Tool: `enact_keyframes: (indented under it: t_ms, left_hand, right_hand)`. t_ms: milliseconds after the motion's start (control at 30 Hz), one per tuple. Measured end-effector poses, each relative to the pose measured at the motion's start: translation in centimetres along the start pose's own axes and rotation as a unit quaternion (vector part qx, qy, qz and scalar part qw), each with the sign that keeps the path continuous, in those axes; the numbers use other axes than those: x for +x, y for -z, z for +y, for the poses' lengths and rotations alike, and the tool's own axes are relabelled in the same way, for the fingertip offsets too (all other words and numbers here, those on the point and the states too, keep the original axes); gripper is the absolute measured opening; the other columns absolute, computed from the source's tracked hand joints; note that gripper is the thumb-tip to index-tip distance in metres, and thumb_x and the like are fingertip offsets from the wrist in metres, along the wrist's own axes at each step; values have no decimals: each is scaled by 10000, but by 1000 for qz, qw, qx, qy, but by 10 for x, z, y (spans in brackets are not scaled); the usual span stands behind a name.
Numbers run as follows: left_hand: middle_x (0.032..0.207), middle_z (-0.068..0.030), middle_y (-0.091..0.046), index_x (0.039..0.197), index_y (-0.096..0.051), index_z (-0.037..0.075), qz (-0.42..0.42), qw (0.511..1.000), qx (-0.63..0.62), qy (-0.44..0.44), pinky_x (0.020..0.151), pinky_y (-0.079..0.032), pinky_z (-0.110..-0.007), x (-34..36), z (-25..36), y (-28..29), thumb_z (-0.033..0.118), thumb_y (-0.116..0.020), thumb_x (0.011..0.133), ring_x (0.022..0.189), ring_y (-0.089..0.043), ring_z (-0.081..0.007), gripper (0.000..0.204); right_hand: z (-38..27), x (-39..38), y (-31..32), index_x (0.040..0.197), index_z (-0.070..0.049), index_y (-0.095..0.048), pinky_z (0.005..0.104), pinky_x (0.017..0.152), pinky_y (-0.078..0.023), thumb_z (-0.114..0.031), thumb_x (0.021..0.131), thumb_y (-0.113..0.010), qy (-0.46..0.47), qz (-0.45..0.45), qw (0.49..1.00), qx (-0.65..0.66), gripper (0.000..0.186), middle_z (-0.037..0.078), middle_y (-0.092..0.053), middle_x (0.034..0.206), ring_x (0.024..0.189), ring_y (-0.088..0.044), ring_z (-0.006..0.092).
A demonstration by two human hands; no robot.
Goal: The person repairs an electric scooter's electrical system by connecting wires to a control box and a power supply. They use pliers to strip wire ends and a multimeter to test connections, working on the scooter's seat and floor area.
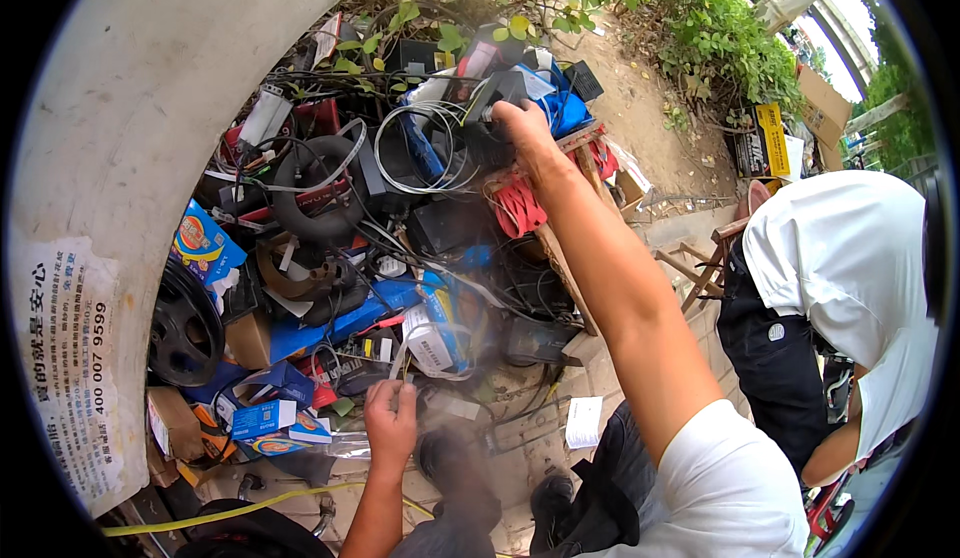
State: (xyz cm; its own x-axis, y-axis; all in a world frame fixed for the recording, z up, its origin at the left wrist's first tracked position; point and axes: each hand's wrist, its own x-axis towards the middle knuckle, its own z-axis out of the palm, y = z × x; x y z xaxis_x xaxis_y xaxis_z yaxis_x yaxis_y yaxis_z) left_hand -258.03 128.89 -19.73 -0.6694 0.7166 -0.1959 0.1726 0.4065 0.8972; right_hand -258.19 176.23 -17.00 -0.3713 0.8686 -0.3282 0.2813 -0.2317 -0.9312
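Observation:
My right hand [528, 128] is stretched far out over a heap of parts, its fingers closed on a black object [500, 93] whose kind I cannot make out. A coil of pale cable [432, 148] hangs just left of it. Closer to me, my left hand [390, 408] is closed, fingers curled together. A thin, light strip [402, 360] rises from its fingertips; what it belongs to is unclear. Just past that hand lies a blue-and-white box [432, 338]. A blur down the middle of the picture hides some detail.
Left stands a curved pale wall [150, 108] with a notice. The heap holds a black wheel [185, 323], a black ring-shaped tyre [315, 193] and blue boxes [262, 420]. A yellow hose [230, 513] crosses below. Another person in white [840, 248] bends at right, beside a wooden stool [715, 263].

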Motion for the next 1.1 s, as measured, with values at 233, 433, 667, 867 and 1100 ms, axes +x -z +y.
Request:
enact_keyframes:
  t_ms: [233, 433, 667, 867, 1100]
  left_hand:
    - [1558, -216, -172, 1478, -241, -41, -3, 996, -45, -80, 1154, -192, -458, 36, 57, 23, 506, -728, 789, 1427, -238, -353, 1005]
    - [1287, -87, -518, 1522, -147, 75, -215, 878, -425, 43, 965, -461, -353, 26, 93, 10, 79, -774, 725, 1162, -543, -213, 1015]
    - [1340, -98, -491, 1495, -251, 33, -186, 878, -434, 79, 988, -436, -340, -21, 57, -2, 178, -824, 682, 1181, -522, -197, 1004]
    - [1316, -96, -510, 1460, -313, 7, -189, 890, -402, 102, 1003, -420, -344, -24, 45, -6, 238, -828, 657, 1182, -519, -199, 981]
    - [1196, -244, -568, 1379, -370, -48, -186, 821, -503, 194, 856, -558, -468, -33, 20, 11, 402, -690, 672, 990, -644, -343, 897]
  right_hand:
    - [9, -246, -1, 1464, 32, -275, 369, 1150, -187, -114, 638, -668, 223, -196, 954, 50, 926, 163, -250, 1510, 1431, -222, 254]
    - [55, -345, -1, 1486, -11, -244, 413, 1131, -275, -101, 671, -690, 64, -329, 937, 99, 934, 127, -169, 1537, 1419, -245, 260]
    - [69, -369, 19, 1496, -17, -232, 379, 1024, -439, 7, 694, -660, -64, -365, 926, 69, 909, 111, -173, 1533, 1317, -426, 282]
    - [93, -357, 35, 1492, 16, -247, 346, 989, -453, 91, 677, -603, -85, -383, 912, 122, 893, 118, -286, 1500, 1257, -498, 256]
    - [113, -322, 95, 1272, 43, -489, 315, 754, -547, -102, 645, -504, -162, -236, 920, 266, 643, 139, -627, 1073, 871, -638, 210]
